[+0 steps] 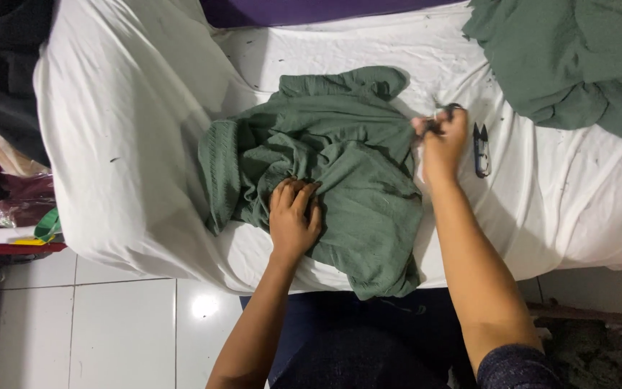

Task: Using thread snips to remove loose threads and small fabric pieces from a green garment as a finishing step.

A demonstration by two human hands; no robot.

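Green knit garment (340, 166) bunched under both hands | left hand (293, 220) pressed flat, fingers curled on cloth | right hand (442, 140) pinching edge taut with small tool | judgement: keep tension; thread snips (481, 150) just right.

Both forearms are bare and reach up from six o'clock toward twelve. The left hand (293, 216) lies palm down near the centre, fingers curled and pressing, wrist straight. The right hand (443, 140), out toward one o'clock, is raised higher with the arm nearly straight, fingertips pinched together at the top, knuckles facing the camera.
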